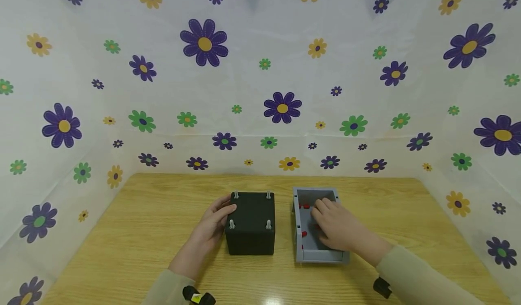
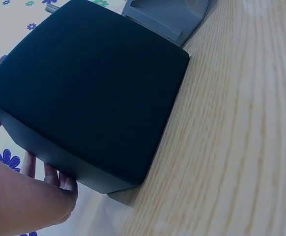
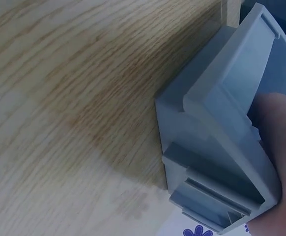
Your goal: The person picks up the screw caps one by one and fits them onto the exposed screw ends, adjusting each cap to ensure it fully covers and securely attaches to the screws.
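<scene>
left hand [image 1: 213, 220] grips black box [image 1: 251, 239]; right hand [image 1: 337, 224] in gray bin [image 1: 322, 255], can't tell its grip. red bits [image 1: 304, 234] left of it may scatter if it fumbles.

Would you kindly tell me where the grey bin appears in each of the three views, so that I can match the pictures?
Head: the grey bin is right of centre in the lower half, with the right hand reaching into it.
Left wrist: at the top edge, cut off by the frame, beyond the black block.
Right wrist: large, across much of the right half.
Shared landmark: the wooden tabletop, visible in all three.
</scene>
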`<state>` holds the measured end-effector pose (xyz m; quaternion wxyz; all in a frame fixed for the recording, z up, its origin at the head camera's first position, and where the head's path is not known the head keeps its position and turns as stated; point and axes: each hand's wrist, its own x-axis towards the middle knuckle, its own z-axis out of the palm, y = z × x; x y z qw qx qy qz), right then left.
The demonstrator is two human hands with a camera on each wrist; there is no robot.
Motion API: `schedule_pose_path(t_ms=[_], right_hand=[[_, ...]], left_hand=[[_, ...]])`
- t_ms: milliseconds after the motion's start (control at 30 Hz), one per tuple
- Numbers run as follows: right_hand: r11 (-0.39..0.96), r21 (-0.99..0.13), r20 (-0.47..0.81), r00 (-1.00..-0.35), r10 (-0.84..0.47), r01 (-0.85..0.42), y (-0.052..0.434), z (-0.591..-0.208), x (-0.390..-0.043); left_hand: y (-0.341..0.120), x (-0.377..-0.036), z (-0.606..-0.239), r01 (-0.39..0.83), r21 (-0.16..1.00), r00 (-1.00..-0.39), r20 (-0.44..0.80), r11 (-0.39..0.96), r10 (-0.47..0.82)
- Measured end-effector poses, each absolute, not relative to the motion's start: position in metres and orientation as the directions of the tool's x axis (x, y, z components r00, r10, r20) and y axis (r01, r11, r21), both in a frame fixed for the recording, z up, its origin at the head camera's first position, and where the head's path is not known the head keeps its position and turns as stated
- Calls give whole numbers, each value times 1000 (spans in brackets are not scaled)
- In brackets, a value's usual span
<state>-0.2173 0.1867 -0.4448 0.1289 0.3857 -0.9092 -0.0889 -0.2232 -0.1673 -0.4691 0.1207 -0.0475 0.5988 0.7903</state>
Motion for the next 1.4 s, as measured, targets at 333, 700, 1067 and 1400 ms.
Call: schedule_pose_path(t_ms=[333, 700, 1067, 1400], right_hand=[[720, 287, 124, -721, -682, -632, 177, -443, -225], [730, 348, 99, -751, -653, -588, 171, -442, -227], [683, 478, 6, -776, -631, -552, 166, -442, -224], [686, 485, -41, -798, -601, -541, 162, -446, -224]], left_hand=[[-167, -224, -468, -237, 937, -968, -205, -256, 146], [-165, -223, -465, -232, 939, -969, -201, -254, 140], [-166, -223, -467, -243, 935, -967, -214, -259, 135], [-166, -222, -469, -236, 934, -970, -211, -267, 122]])
